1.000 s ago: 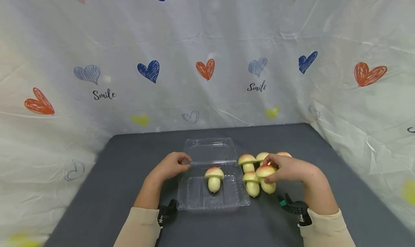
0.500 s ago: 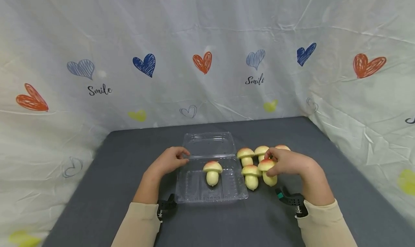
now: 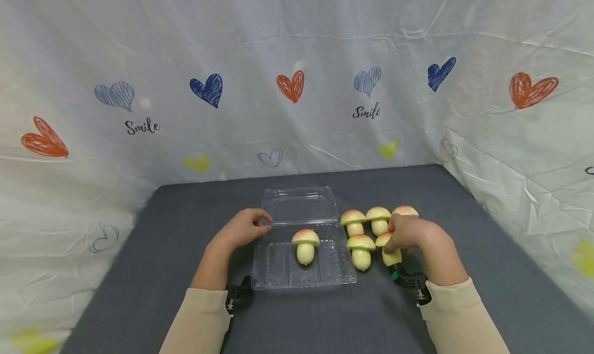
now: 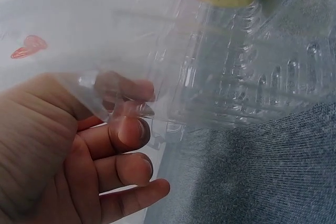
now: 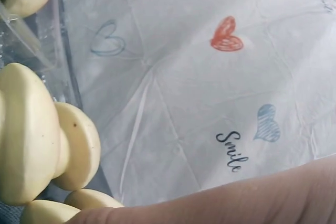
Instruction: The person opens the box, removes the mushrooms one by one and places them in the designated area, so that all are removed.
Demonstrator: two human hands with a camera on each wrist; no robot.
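A clear plastic clamshell box (image 3: 274,282) lies with its lid laid back, and one mushroom (image 3: 305,251) with a red-tinged cap is inside it. My left hand (image 3: 243,230) pinches the box's left edge near the hinge; in the left wrist view, fingers (image 4: 134,170) show below the clear plastic corner (image 4: 173,103). On the right, my right hand (image 3: 413,235) grips the front right mushroom (image 3: 392,257) of a group, covering part of its cap. The right wrist view shows only a strip of that hand (image 5: 220,203) along the bottom.
Beside the box stand several more mushrooms, including one at the front left (image 3: 361,252) and one at the back right (image 3: 405,211), partly behind my right hand. Everything rests on a dark grey table (image 3: 209,199). A heart-printed curtain (image 3: 325,85) hangs behind.
The right hand has closed further round the front right mushroom, which has shifted slightly right from its neighbour and tilted. The left hand stays at the box edge. The head view has dipped a little.
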